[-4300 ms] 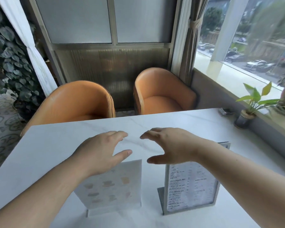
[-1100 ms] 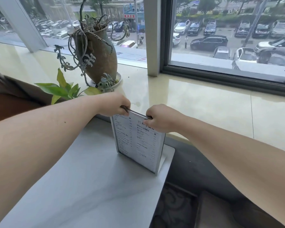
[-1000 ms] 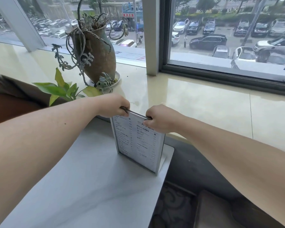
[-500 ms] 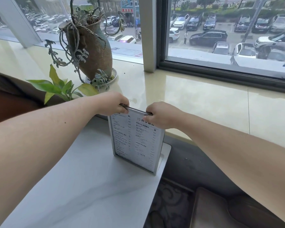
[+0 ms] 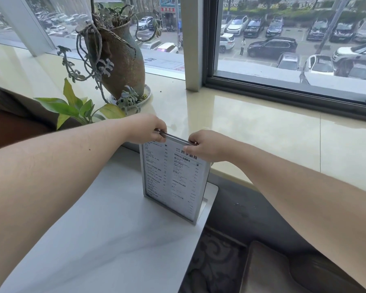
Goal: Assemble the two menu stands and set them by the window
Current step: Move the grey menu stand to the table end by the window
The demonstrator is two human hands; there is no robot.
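Observation:
A metal-framed menu stand with a printed text menu stands upright at the corner of the white marble table, close to the window sill. My left hand grips the top left corner of its frame. My right hand grips the top right corner. The stand's flat base rests on the table at the edge. The second menu stand is out of view.
A beige stone window sill runs behind the table. On it stands a rough clay vase with trailing succulents on a saucer. A small green-leaved plant sits left of my left hand. A dark cushioned seat lies below right.
Earlier both hands hovered open over two menu stands facing the orange chairs. Since then the view turned to the window with both hands holding one stand; in the last second it barely moves.

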